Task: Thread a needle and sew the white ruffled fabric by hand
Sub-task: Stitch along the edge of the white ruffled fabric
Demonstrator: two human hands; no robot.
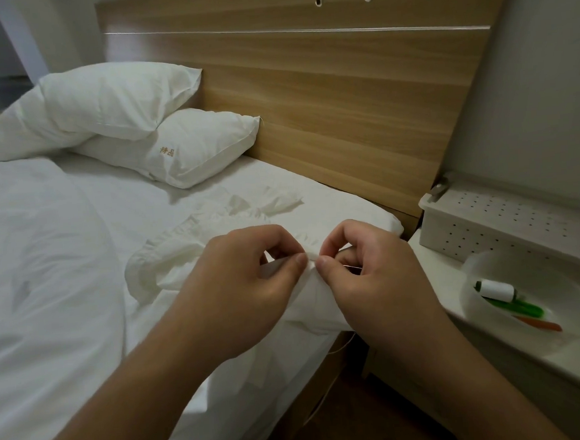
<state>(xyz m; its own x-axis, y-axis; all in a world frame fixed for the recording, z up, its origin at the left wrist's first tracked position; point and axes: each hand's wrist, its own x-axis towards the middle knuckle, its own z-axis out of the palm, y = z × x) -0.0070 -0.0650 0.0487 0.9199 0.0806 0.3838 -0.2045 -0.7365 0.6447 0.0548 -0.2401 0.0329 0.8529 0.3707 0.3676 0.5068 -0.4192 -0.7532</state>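
Note:
The white ruffled fabric (194, 240) lies crumpled on the bed near its right edge, one end lifted between my hands. My left hand (248, 284) pinches a fold of its hem between thumb and forefinger. My right hand (371, 276) pinches the same hem just beside it, and a thin needle (352, 267) shows dark between its curled fingers. A fine pale thread (342, 346) hangs down from under my right hand past the bed's edge. A white spool of thread (497, 289) lies in a bowl on the nightstand.
Two white pillows (180, 148) and a duvet (37, 258) lie on the bed against a wooden headboard (341, 96). On the nightstand at right stand a white perforated box (498, 219) and a translucent bowl (470, 272) with green and orange items.

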